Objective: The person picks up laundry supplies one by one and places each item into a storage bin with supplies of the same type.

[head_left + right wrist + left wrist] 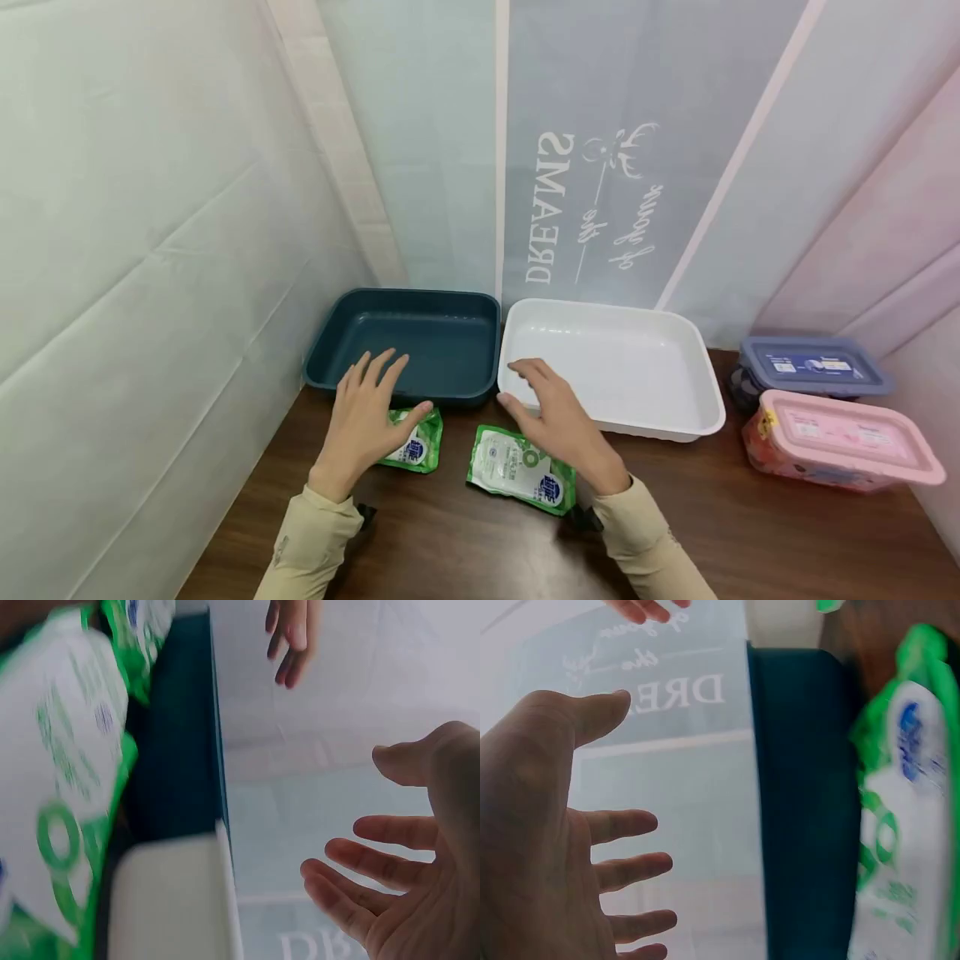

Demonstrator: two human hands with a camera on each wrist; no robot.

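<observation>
My left hand hovers over the near edge of the dark teal tray, fingers spread and nothing in its grasp. Partly hidden beneath it lies a green and white pouch; the left wrist view shows that pouch beside the tray wall. My right hand is held above the near left corner of the white tray, its fingers loosely bent and holding nothing. Below and left of it, a second green and white pouch lies flat on the table. This pouch looms large in the right wrist view.
On the right of the brown table stand a pink-lidded box and, behind it, a blue-lidded box. Both trays sit side by side against a hanging curtain. A pale cloth wall borders the left side.
</observation>
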